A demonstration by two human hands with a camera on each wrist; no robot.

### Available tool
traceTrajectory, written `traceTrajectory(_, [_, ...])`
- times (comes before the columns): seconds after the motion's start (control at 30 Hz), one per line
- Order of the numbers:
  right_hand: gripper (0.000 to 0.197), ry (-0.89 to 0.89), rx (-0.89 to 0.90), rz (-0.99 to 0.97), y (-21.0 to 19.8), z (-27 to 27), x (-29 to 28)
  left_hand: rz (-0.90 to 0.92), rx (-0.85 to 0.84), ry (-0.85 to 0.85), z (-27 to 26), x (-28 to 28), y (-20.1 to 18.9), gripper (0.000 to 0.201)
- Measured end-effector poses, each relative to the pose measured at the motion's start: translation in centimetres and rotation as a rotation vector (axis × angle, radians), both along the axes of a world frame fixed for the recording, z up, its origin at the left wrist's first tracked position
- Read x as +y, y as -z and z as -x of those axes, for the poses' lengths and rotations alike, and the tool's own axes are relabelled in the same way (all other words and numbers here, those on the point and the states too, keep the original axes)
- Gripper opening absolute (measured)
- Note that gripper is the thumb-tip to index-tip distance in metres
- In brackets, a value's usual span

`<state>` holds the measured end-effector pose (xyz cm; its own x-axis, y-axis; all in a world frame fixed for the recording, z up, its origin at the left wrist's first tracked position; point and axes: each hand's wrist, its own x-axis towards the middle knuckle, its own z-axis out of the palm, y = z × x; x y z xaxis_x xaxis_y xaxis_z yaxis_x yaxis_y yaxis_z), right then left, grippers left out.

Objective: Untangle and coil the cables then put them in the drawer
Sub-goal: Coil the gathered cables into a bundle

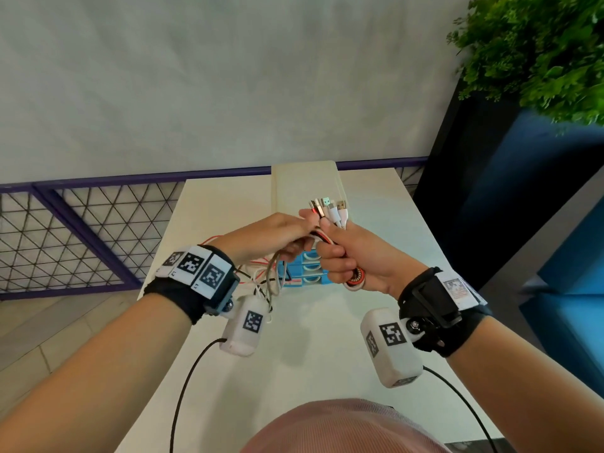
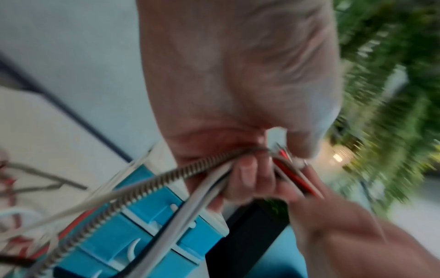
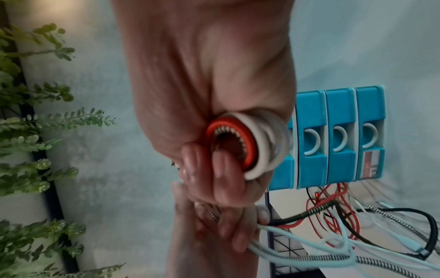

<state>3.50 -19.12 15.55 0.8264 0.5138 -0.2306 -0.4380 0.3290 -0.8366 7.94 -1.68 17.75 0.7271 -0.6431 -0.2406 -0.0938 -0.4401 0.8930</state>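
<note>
**A:** ok so where's the stuff at? The cables point(image 1: 322, 238) are bunched up in the air above the table point(image 1: 228, 217), right in front of the little blue drawer unit point(image 1: 312, 273). The plug ends point(image 1: 328, 207) fan out above the fists, four or five of them, metal tips pointing up.

**B:** who's holding what?

**A:** The right hand point(image 1: 349, 256) is wrapped tight around the bundle, fingers curled all the way in. Out the bottom of that fist pokes a small coil point(image 3: 240, 148), white loops with one red loop, seen end-on in the right wrist view. The left hand point(image 1: 271, 237) sits touching the right one and pinches a few strands between thumb and fingers; the left wrist view is blurry but shows a braided cable point(image 2: 166, 176), white ones and a red one running through its fingers point(image 2: 247, 171).

**B:** and the rest of the cords?

**A:** The loose tails point(image 3: 352, 216) hang down under the left hand into a red, white and black mess on the table beside the drawers. All the drawer fronts I can see look shut. There's a plant point(image 1: 539, 50) off to the right and a purple mesh fence point(image 1: 81, 230) behind the table.
</note>
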Motion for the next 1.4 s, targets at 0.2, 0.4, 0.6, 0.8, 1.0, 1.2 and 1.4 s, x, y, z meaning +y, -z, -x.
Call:
traceTrajectory(0.2, [0.028, 0.02, 0.008, 0.05, -0.1, 0.2, 0.2, 0.099, 0.209, -0.065, -0.4, 0.2, 0.7, 0.045])
traceTrajectory(0.4, [0.024, 0.029, -0.052, 0.214, -0.7, 0.1, 0.6, 0.069, 0.077, -0.083, -0.7, 0.3, 0.9, 0.036])
traceTrajectory(0.6, [0.028, -0.035, -0.076, 0.433, -1.0, 0.0, 0.0, 0.035, 0.064, -0.03, -0.6, 0.4, 1.3, 0.042])
traceTrajectory(0.8, [0.024, 0.055, -0.121, 0.395, -1.2, -0.7, -0.3, 0.17, 0.405, -0.031, -0.3, 1.4, 1.2, 0.059])
traceTrajectory(1.0, [0.023, 0.171, -0.106, 0.36, -0.9, -1.8, -1.7, 0.341, 0.586, 0.077, 0.0, 2.5, 2.3, 0.045])
traceTrajectory(1.2, [0.026, 0.263, -0.06, 0.312, 0.1, -2.3, -1.1, 0.448, 0.642, 0.128, 0.2, 2.2, 3.3, 0.024])
traceTrajectory(1.4, [0.029, 0.378, -0.062, 0.323, 1.1, -2.9, 0.1, 0.134, 0.139, -0.086, 1.7, -1.1, 3.8, 0.029])
